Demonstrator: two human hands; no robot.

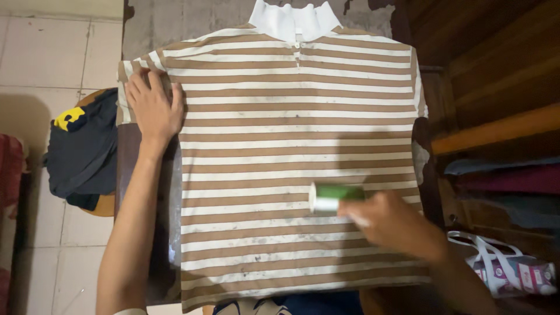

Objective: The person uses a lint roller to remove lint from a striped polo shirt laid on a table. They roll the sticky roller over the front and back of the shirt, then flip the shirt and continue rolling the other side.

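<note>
The left hand lies flat and released on the far-left shoulder of the striped shirt, while the right hand grasps a green-and-white roller over its near right.

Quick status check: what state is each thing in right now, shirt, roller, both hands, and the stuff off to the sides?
striped shirt: spread flat, collar up, dark specks.
lint roller: on shirt, gripped.
right hand: closed on roller handle, blurred.
left hand: open, pressing the sleeve.
dark garment: crumpled on stool.
bag: lying by shelf.

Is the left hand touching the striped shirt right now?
Touching. The head view shows the left hand lying flat, palm down, on the sleeve edge of the striped shirt, with no gap.
</note>
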